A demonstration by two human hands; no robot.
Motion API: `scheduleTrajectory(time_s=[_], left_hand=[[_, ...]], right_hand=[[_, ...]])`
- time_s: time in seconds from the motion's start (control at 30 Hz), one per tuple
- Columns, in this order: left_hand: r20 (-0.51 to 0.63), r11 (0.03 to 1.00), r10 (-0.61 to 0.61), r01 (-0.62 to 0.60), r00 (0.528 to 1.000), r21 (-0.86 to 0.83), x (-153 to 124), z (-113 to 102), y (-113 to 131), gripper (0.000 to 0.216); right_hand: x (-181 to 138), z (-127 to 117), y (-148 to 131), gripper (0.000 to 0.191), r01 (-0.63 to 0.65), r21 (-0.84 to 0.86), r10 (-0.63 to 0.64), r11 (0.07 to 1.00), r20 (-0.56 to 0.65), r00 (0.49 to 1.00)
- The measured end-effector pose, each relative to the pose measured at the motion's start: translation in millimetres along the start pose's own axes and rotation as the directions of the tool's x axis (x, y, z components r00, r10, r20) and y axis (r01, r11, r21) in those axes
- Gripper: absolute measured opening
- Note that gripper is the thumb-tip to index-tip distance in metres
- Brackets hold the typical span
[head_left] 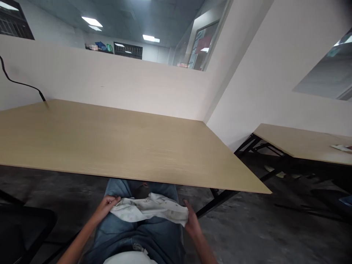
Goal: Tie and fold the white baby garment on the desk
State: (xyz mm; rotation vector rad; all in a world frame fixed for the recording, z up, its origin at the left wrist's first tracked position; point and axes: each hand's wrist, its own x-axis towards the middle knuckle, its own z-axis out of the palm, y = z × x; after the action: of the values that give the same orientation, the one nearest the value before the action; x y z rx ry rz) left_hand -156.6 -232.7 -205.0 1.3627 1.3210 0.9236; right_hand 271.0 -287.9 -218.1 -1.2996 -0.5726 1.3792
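A white cloth with a faint print stretches between my two hands, above my lap in blue jeans. My left hand pinches its left end, thumb on top. At the other end, my right hand grips the cloth's edge, with the fingers partly hidden behind the fabric. The cloth hangs slightly bunched and creased, below the near edge of the table. I cannot tell what kind of cloth item it is.
A wooden-topped table stands in front of me against a white wall. A black cable rises at its far left. A black chair is at lower left. Another table with a paper-like item stands right.
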Motion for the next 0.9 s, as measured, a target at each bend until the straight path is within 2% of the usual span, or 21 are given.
scheduleTrajectory(time_s=[0.03, 0.07, 0.13, 0.2, 0.23, 0.3, 0.33, 0.4, 0.47, 0.53, 0.6, 0.67, 0.73, 0.8, 0.9], left_hand=[[0.081, 0.995, 0.036, -0.043, 0.996, 0.087, -6.5, -9.5, -0.1, 0.069], [0.155, 0.981, 0.065, -0.092, 0.986, 0.171, -12.2, -16.5, 0.6, 0.068], [0.238, 0.934, 0.088, -0.163, 0.967, 0.318, -20.8, -23.4, 5.1, 0.062], [0.227, 0.878, 0.08, -0.176, 0.971, 0.445, -24.4, -23.5, 12.1, 0.055], [0.195, 0.853, 0.081, -0.169, 0.977, 0.494, -24.3, -22.2, 15.7, 0.05], [0.115, 0.813, 0.107, -0.153, 0.988, 0.562, -20.9, -18.9, 21.0, 0.037], [0.084, 0.793, 0.127, -0.152, 0.988, 0.59, -18.4, -17.2, 22.4, 0.032], [0.052, 0.747, 0.145, -0.144, 0.988, 0.649, -13.4, -13.5, 23.0, 0.037], [0.05, 0.706, 0.128, -0.127, 0.99, 0.697, -10.7, -9.4, 22.6, 0.037], [0.052, 0.687, 0.109, -0.113, 0.993, 0.718, -11.1, -5.3, 23.9, 0.025], [0.047, 0.704, 0.123, -0.121, 0.991, 0.7, -14.0, -2.5, 28.4, 0.019], [0.031, 0.76, 0.149, -0.134, 0.988, 0.636, -17.6, -2.6, 36.4, 0.022], [0.011, 0.821, 0.148, -0.129, 0.989, 0.557, -20.8, -6.4, 47.5, 0.027], [-0.005, 0.852, 0.133, -0.112, 0.991, 0.511, -23.1, -13.1, 61.1, 0.033], [-0.038, 0.86, 0.136, -0.099, 0.99, 0.5, -25.6, -24.5, 82.7, 0.039]], right_hand=[[-5.7, -19.8, -3.5, 0.052, 0.094, -0.15, -0.106, 0.984, -0.077, 0.991], [-10.7, -36.3, -6.5, 0.052, 0.179, -0.335, -0.215, 0.925, -0.075, 0.974], [-19.3, -56.2, -11.2, 0.05, 0.316, -0.616, -0.396, 0.721, 0.009, 0.918], [-26.6, -55.7, -14.8, 0.046, 0.422, -0.736, -0.511, 0.529, 0.12, 0.851], [-29.8, -48.4, -16.4, 0.042, 0.467, -0.75, -0.552, 0.468, 0.164, 0.817], [-34.4, -24.1, -19.6, 0.033, 0.549, -0.732, -0.579, 0.404, 0.26, 0.773], [-35.4, -9.5, -20.8, 0.029, 0.581, -0.71, -0.562, 0.398, 0.311, 0.766], [-34.3, 18.6, -21.8, 0.024, 0.625, -0.663, -0.503, 0.411, 0.407, 0.763], [-29.4, 39.3, -20.0, 0.018, 0.631, -0.661, -0.466, 0.406, 0.444, 0.765], [-23.1, 49.9, -15.7, 0.019, 0.621, -0.695, -0.448, 0.363, 0.454, 0.77], [-18.5, 51.6, -10.7, 0.019, 0.62, -0.718, -0.428, 0.315, 0.476, 0.769], [-17.1, 47.7, -7.9, 0.01, 0.623, -0.717, -0.424, 0.313, 0.482, 0.767], [-18.6, 41.0, -9.7, 0.005, 0.614, -0.705, -0.448, 0.356, 0.447, 0.774], [-21.8, 33.2, -17.3, 0.011, 0.597, -0.689, -0.459, 0.41, 0.41, 0.788], [-28.8, 22.0, -38.7, 0.024, 0.569, -0.64, -0.398, 0.516, 0.41, 0.821]])
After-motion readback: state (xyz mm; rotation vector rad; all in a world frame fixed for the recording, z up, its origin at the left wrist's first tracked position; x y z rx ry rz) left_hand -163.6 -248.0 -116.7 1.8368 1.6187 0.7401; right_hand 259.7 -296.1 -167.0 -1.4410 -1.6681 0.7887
